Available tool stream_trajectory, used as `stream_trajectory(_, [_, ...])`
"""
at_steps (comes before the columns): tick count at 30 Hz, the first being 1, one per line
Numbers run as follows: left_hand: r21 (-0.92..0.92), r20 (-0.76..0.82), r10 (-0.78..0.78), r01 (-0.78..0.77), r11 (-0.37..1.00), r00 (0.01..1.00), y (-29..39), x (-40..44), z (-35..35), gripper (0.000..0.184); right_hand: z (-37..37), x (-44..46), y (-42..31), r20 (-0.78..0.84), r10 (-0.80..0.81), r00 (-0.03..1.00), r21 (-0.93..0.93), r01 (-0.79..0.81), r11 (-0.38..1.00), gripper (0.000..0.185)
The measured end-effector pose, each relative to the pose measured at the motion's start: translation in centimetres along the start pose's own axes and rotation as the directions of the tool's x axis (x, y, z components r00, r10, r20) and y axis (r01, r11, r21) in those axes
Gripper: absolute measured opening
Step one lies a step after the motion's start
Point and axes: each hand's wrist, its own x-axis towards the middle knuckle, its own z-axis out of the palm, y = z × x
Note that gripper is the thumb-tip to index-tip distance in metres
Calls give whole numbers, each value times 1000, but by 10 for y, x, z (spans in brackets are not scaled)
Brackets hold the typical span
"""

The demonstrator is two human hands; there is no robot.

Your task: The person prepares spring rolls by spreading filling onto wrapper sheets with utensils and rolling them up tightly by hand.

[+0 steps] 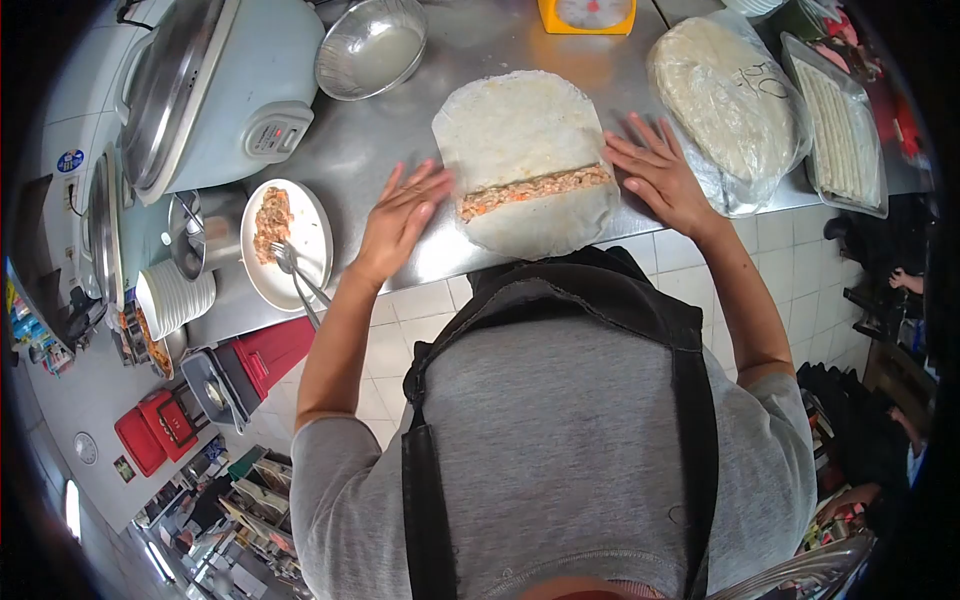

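Note:
A thin, pale round wrapper sheet (520, 120) lies flat on the steel table in front of me. Across its lower part runs a straight strip of orange-brown minced filling (535, 193). My left hand (400, 215) is beside the sheet's left edge, fingers spread, holding nothing. On the other side, my right hand (660, 172) has its fingers apart, the tips at or just by the right edge; whether they touch it I cannot tell. Left of my left hand, a white oval plate (313, 215) carries more filling (271, 222) and a fork (285, 262).
A large rice cooker (240, 80) and a metal bowl (372, 50) stand at the back left. At the back is a yellow scale (588, 15). To the right lie a plastic bag of pale sheets (725, 90) and a tray of rolls (838, 130). Stacked plates (175, 297) sit far left.

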Motion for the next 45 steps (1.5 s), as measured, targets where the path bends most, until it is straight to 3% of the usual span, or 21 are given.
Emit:
stream_trajectory(3, [95, -234, -58, 82, 992, 971, 12, -23, 9, 22, -1, -21, -3, -117, 36, 992, 79, -27, 997, 43])
stream_trajectory(6, [121, -260, 31, 0, 993, 965, 18, -38, 27, 30, 1, -29, -17, -156, -67, 985, 55, 76, 996, 42])
stream_trajectory(14, [208, -181, 144, -106, 972, 973, 36, -32, 41, 35, 8, -23, -28, -109, -237, 965, -36, 234, 972, 38])
stream_trajectory(26, [262, -156, 225, -179, 948, 962, 36, -27, 55, 35, 17, -16, -26, -124, -271, 955, -54, 266, 962, 30])
stream_trajectory(32, [283, -200, 243, -182, 942, 949, 42, -17, 54, 24, 20, -11, -32, -220, -203, 954, -12, 206, 978, 25])
stream_trajectory(41, [118, -493, 39, 22, 993, 869, 48, 0, 58, 18, 29, -1, -43, -423, 15, 906, 134, 47, 990, 17])
stream_trajectory(45, [-67, -499, -157, 142, 988, 852, 39, 4, 67, 12, 35, 8, -38, -379, 165, 910, 256, -69, 964, 9])
